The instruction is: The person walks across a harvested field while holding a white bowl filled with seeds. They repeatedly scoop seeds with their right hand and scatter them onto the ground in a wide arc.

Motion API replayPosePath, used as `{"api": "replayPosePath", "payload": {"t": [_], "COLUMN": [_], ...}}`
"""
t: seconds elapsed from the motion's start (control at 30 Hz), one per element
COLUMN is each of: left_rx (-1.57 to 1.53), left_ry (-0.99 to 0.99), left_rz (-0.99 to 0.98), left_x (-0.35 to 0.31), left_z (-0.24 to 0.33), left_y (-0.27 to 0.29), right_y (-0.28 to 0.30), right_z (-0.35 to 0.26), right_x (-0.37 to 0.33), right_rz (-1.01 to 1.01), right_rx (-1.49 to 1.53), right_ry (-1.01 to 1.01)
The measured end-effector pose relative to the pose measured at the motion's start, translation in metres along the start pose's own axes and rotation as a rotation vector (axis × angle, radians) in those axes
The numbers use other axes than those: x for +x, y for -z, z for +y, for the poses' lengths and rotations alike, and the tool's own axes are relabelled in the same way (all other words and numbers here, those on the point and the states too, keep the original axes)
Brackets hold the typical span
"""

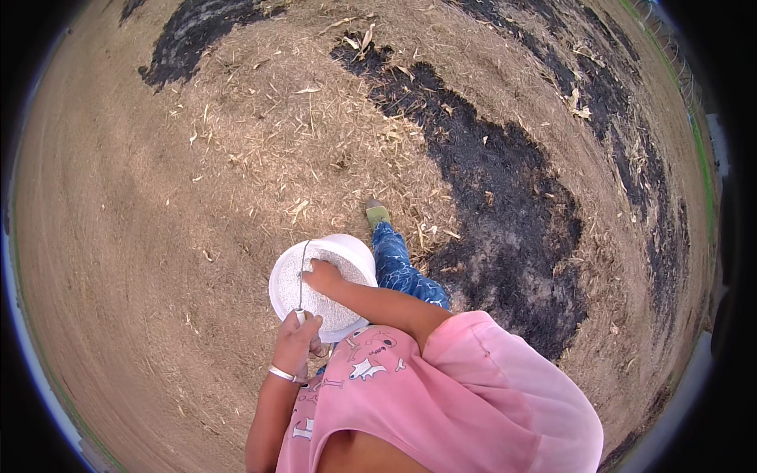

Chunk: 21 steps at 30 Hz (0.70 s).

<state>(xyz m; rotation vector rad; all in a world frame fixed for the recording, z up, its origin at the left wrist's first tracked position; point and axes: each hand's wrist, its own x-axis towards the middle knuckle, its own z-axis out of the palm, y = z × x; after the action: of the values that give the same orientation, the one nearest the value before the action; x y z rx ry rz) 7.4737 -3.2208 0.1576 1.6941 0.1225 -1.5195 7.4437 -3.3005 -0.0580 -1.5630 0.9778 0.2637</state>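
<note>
A white bucket (277,297) full of small whitish granules (330,315) hangs in front of my body. My left hand (298,335) is closed around the white grip of the bucket's wire handle (303,276). Inside the bucket, my right hand (323,276) reaches down into the granules near the middle. Its fingertips are sunk in them, so how far the fingers are bent is hidden. My right forearm crosses over the bucket's near right rim.
Dry straw and husk pieces (300,142) cover the brown ground. A wide black burnt strip (497,189) runs along my right, with more dark patches (193,39) ahead. My leg in blue patterned trousers (398,256) and a greenish shoe (377,213) are beside the bucket.
</note>
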Motion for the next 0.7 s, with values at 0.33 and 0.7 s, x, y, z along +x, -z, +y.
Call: {"api": "replayPosePath", "payload": {"t": [0.33,0.7], "left_rx": [-0.044,-0.172], "left_ry": [0.068,0.068], "left_rz": [-0.106,0.065], "left_x": [0.084,0.119], "left_z": [0.066,0.071], "left_y": [-0.075,-0.056], "right_y": [0.156,0.384], "right_z": [-0.003,0.143], "right_x": [-0.009,-0.090], "right_rz": [-0.417,0.372], "right_rx": [1.147,1.496], "right_ry": [-0.164,-0.264]}}
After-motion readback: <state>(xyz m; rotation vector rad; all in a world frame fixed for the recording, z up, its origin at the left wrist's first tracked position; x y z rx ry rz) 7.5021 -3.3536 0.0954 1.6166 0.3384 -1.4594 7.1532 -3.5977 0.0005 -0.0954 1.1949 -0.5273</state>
